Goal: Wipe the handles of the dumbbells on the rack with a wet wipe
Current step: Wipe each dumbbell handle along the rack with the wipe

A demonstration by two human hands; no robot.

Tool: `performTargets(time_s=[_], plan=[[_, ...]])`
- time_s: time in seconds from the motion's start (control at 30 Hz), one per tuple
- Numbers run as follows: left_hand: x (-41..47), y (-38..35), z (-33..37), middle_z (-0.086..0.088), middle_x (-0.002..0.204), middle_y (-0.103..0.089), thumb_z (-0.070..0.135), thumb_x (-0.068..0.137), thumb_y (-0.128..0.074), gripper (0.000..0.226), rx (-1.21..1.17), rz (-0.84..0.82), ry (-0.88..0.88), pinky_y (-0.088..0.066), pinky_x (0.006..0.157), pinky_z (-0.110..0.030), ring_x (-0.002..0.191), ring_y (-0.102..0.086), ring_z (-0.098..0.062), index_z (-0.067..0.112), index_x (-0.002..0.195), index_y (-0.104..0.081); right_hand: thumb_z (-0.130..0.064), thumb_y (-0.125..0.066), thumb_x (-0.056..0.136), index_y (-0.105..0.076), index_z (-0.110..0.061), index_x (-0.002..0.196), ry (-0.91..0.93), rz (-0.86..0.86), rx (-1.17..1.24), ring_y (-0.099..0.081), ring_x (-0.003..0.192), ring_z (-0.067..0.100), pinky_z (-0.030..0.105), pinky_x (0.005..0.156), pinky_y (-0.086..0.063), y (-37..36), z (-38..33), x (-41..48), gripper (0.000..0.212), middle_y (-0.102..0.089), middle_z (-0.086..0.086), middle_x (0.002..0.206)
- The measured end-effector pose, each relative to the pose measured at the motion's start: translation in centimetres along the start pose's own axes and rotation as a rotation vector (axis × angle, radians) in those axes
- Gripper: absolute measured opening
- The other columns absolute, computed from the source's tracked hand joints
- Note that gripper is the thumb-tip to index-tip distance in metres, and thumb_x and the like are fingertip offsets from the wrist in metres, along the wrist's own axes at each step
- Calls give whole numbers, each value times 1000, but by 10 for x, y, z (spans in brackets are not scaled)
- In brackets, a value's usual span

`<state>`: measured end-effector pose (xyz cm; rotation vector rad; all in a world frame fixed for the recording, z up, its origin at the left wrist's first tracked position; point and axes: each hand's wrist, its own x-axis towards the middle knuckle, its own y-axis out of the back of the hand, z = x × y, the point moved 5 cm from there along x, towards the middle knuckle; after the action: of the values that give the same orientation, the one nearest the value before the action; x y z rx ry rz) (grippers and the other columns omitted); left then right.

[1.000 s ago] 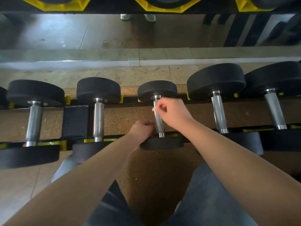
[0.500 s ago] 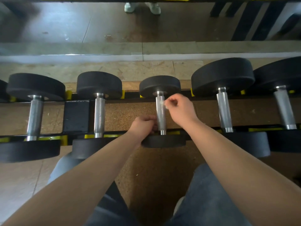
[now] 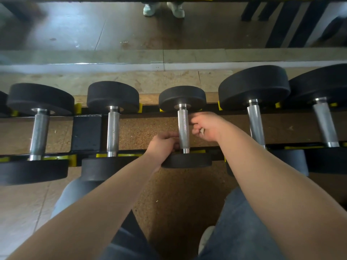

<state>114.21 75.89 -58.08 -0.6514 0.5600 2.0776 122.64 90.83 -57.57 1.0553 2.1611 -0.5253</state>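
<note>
Several black dumbbells with knurled steel handles lie across a black and yellow rack (image 3: 86, 132). The small middle dumbbell (image 3: 183, 126) is between my hands. My left hand (image 3: 163, 145) grips the near end of its handle, just above the front weight. Just to the handle's right, my right hand (image 3: 206, 126) is curled around a small crumpled wet wipe (image 3: 202, 131), with the fingertips close to the handle. Only a scrap of the wipe shows.
Two dumbbells (image 3: 112, 128) lie to the left and two larger ones (image 3: 256, 122) to the right. A mirror (image 3: 169, 30) behind the rack reflects the floor and a pair of shoes. My knees in jeans are below the rack.
My right hand has slid from on top of the handle to its right side and a little lower. The left hand has kept its grip on the handle's near end.
</note>
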Motion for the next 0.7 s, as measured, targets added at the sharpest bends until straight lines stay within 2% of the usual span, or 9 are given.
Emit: performTargets(time_s=[0.07,0.23,0.33,0.4,0.43,0.53,0.6,0.63,0.7], plan=[[-2,0,0,1,98,-79,12,102,-53,25,-8,2,4,-52,71,-24,76,-68,-6,23,115,-71,-1,-48,101,-64,-14,124,-11,-34,-88,-40,50,5,21,47,-38,0,3,5,31,-62,8,101],[-3,-1,3,2,96,-76,13,102,-49,31,147,2,-27,-58,85,-33,85,-68,-11,27,121,-70,-1,-49,101,-64,-17,116,-204,-170,-427,-38,48,4,15,40,-31,7,8,-9,26,-71,2,69],[-4,-2,6,2,93,-74,15,102,-50,31,238,-8,-32,-59,86,-38,87,-67,-15,32,121,-68,-4,-48,103,-64,-15,118,-126,-58,-85,-37,45,3,15,38,-30,4,1,2,25,-66,1,71],[-4,-1,6,3,91,-73,14,102,-48,32,232,-10,-33,-55,76,-32,82,-65,-11,30,121,-68,-5,-46,104,-64,-13,124,-57,-24,152,-35,44,3,16,38,-29,-1,-1,8,28,-64,0,78],[-4,-1,5,4,91,-73,12,102,-47,33,220,-12,-31,-54,76,-31,82,-65,-10,29,122,-68,-4,-46,104,-65,-14,125,-28,-22,154,-36,44,2,17,38,-29,-1,-1,9,30,-64,0,79],[-2,0,2,3,96,-76,8,102,-46,35,205,-22,-26,-58,92,-36,87,-68,-12,28,117,-71,-2,-50,101,-66,-17,117,-32,-65,-363,-42,47,4,19,44,-35,7,3,-2,27,-64,1,76],[-2,0,3,3,97,-76,6,101,-47,35,201,-26,-26,-57,93,-33,87,-67,-11,27,112,-73,-1,-56,97,-67,-15,112,-107,-158,-691,-44,47,5,19,45,-36,10,8,-14,23,-68,1,70],[-2,0,4,3,98,-75,6,101,-47,35,197,-27,-27,-56,91,-32,87,-66,-10,26,111,-73,-1,-59,96,-68,-15,111,-112,-161,-742,-44,47,5,19,45,-35,11,7,-15,23,-70,1,70],[-3,-1,5,3,98,-74,6,101,-47,34,198,-31,-19,-56,93,-33,89,-66,-10,28,112,-71,-3,-61,96,-69,-15,111,-20,-27,-641,-45,52,7,22,48,-36,12,-3,-11,21,-75,5,88]])
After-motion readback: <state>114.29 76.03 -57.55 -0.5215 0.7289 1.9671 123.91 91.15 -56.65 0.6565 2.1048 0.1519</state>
